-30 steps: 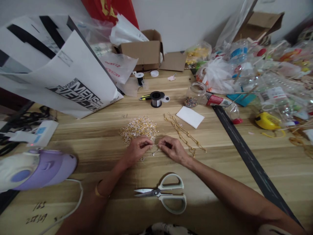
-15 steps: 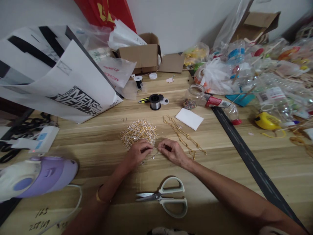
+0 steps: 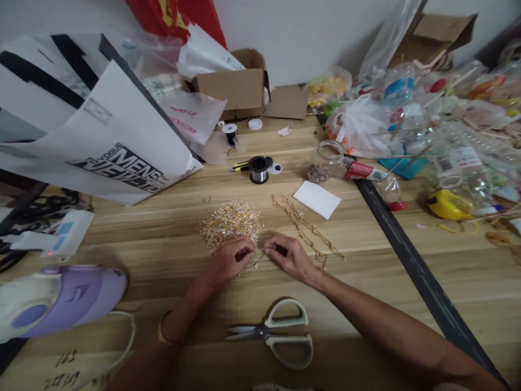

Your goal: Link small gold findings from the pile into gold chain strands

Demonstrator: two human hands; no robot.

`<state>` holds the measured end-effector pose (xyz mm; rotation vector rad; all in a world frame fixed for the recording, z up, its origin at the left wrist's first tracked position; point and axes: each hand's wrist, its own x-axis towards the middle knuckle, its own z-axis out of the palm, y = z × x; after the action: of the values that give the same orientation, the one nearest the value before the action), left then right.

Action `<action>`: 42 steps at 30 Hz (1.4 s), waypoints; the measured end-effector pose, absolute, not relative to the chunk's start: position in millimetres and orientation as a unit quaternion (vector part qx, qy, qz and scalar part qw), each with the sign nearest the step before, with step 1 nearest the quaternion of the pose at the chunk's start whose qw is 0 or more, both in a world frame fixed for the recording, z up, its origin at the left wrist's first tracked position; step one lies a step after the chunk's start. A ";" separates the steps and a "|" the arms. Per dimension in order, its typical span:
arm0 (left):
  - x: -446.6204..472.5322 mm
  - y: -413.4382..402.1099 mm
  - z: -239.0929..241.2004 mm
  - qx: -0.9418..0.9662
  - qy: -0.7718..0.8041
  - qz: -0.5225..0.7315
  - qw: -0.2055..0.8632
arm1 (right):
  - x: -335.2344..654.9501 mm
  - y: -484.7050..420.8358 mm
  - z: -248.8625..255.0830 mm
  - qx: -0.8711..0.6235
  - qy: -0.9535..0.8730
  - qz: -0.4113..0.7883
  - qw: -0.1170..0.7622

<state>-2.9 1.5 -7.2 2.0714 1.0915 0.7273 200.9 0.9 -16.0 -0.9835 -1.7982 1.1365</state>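
A thin beaded chain (image 3: 255, 265) hangs in a short loop between my two hands, low over the wooden table. My left hand (image 3: 235, 255) pinches one part of it, fingertips together. Opposite, my right hand (image 3: 286, 254) is closed in a pinch on the other end; the exact bit between those fingertips is too small to make out. Just behind my left hand lies a heap of small gold and clear beaded pieces (image 3: 232, 221). Gold chains (image 3: 307, 231) stretch out to the right of my right hand. Scissors (image 3: 271, 331) with pale handles lie partly open nearer to me.
Behind the heap stands a spool of wire (image 3: 259, 169). A white card (image 3: 317, 199) and a jar of beads (image 3: 321, 163) are at the right, before plastic bottles and bags. A paper bag (image 3: 122, 136) and a purple-and-white appliance (image 3: 77, 301) occupy the left.
My hands have drawn very slightly apart, and the chain's loop sags between them. The view has shifted a little; the things on the table lie as before.
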 end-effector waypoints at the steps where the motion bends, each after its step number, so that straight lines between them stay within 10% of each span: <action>1: -2.4 1.1 -7.5 0.786 0.422 0.288 0.348 | 201.0 0.9 -16.6 -0.389 -0.707 0.447 0.386; 13: 4.7 0.0 -5.5 0.612 0.478 0.314 0.545 | 200.3 0.3 -18.6 -0.389 -0.709 0.448 0.382; 29: 15.0 -6.6 5.4 0.776 0.480 0.256 0.319 | 200.5 -2.4 -16.0 -0.381 -0.717 0.442 0.380; 42: 16.9 -4.1 -1.1 0.683 0.508 0.281 0.443 | 201.1 -2.2 -19.7 -0.386 -0.709 0.446 0.387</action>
<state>16.9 -4.1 -1.1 1.6930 1.2601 0.6977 201.1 -2.2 -19.7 -0.9823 -1.8048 1.1344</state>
